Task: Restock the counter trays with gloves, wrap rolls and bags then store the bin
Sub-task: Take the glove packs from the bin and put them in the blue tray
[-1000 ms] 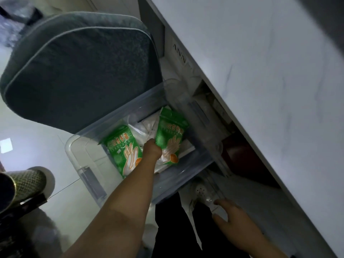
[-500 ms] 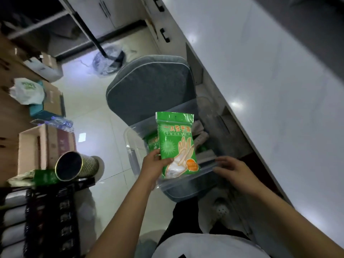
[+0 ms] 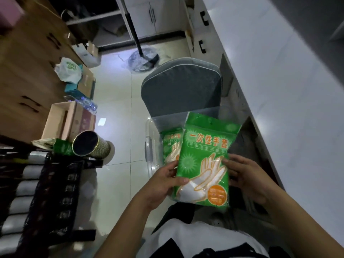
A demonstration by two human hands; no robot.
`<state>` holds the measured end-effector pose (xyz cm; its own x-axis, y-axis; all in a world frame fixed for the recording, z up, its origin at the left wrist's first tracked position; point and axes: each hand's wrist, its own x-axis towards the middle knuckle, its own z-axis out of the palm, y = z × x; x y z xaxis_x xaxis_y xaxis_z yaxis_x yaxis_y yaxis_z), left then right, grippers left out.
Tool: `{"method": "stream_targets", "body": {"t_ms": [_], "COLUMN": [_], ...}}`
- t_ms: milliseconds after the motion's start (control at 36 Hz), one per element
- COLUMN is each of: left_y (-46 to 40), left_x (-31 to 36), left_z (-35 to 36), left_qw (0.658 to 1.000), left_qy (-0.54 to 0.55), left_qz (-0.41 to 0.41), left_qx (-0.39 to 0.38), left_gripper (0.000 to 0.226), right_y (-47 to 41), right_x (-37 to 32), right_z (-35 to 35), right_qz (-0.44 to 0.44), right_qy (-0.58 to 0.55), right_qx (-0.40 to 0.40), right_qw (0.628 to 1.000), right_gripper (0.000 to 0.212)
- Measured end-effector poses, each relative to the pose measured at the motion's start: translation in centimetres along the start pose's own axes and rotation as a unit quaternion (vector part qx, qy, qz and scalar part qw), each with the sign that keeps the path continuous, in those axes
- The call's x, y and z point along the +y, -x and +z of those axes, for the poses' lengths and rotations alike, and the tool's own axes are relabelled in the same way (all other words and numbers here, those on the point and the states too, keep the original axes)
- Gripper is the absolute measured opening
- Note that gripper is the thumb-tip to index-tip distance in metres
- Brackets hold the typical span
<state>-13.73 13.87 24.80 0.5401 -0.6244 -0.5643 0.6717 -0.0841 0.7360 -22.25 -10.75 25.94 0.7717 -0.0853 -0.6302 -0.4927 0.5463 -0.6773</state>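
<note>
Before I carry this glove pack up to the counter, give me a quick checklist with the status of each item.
1. Glove pack held on both sides: ok, left hand on its left edge, right hand on its right.
2. Pack lifted clear of the clear bin: ok.
3. Pack sealed: cannot tell.
4. Bare counter surface on the right: ok.
5. Counter trays in view: not ok, none visible.
6. More stock left: ok, a second green pack sits in the bin.
</note>
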Motion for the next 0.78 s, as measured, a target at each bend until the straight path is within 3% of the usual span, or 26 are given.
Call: {"method": "stream_targets", "body": {"t_ms": [500,639,778], "left_y": [-4.8,-7.0,-10.2], "left_x": [-1.3,-1.2,-1.4], "left_z": [-1.7,-2.7,-4.1], "left_qw": [0.993,0.987,0.983], "left_qy": [0.036,0.044,0.061], "left_qz": [-0.081,-0.112,-0.144], "left_qx": [-0.078,-0.106,-0.097], "left_gripper": [0.055,0.06,0.046], "right_y": [0.5,0.4,-0.8], "right_x": [-2.2,-2.5,-2.6], "right_z": [0.1,1.4,2.8], "right_qz": [0.004,-0.012,-0.039], "right_qy": [0.065,0.092,0.093], "right_qx": [0.072,0.143,0.206], "right_qw": [0.995,0.985,0.973], "right_gripper": [0.027,0.031,0.028]}}
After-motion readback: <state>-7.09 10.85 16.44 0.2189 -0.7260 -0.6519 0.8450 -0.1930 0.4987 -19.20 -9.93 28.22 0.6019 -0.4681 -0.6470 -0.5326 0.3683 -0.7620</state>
